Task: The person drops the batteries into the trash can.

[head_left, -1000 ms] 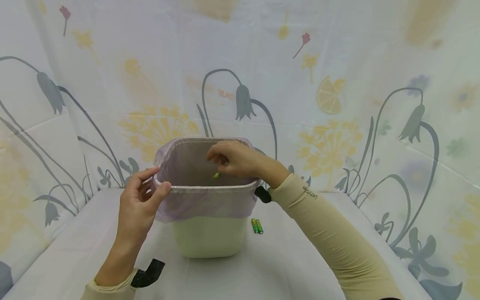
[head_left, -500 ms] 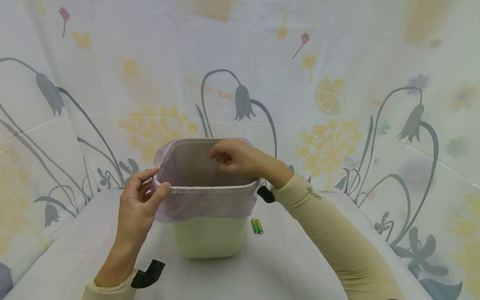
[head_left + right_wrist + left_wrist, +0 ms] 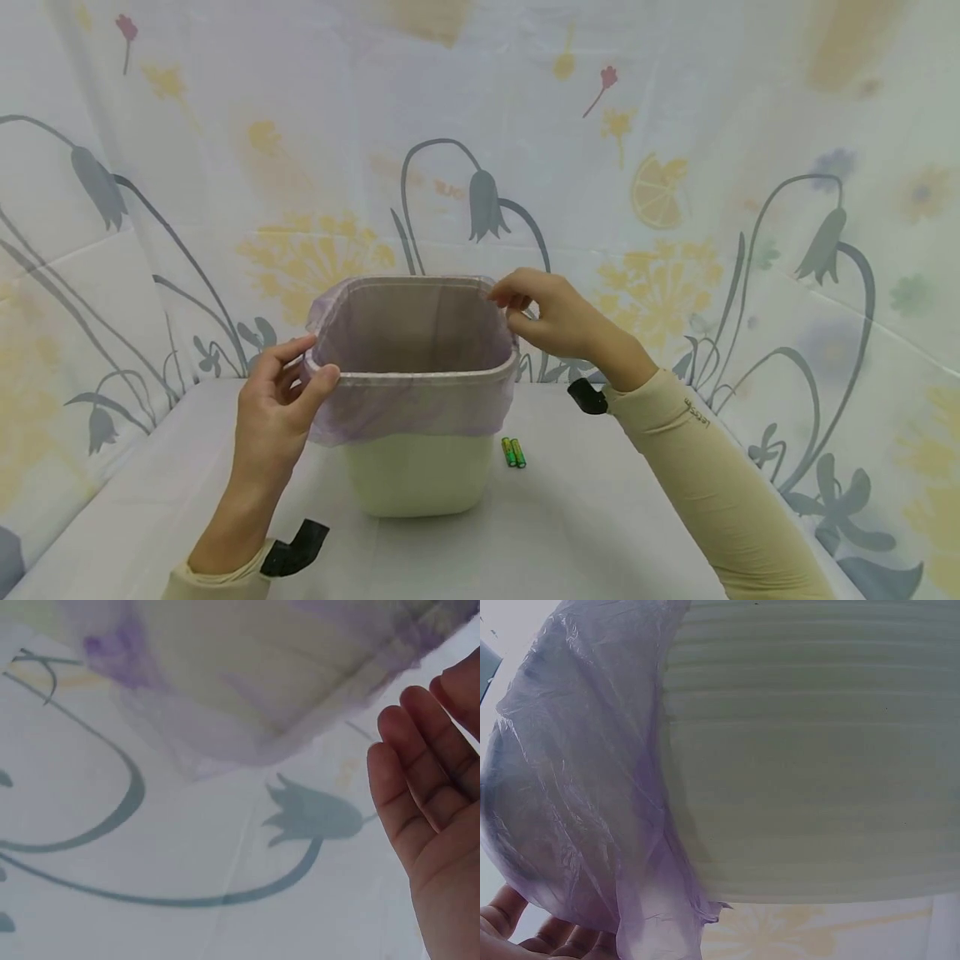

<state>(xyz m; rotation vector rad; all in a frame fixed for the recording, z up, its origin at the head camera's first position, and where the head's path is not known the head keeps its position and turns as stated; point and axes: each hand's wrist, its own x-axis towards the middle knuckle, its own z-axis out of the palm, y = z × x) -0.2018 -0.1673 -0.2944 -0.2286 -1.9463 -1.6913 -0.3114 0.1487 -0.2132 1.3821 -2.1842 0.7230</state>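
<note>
Head cam shows a pale green bin [image 3: 416, 475] mid-table with a purple bag [image 3: 408, 412] folded over its rim. Left hand [image 3: 277, 412] pinches the bag at the near-left corner. Right hand [image 3: 558, 317] hovers by the far-right corner, fingers curled, can't tell if it's gripping. Two batteries [image 3: 513, 452] lie just beside the bin.
</note>
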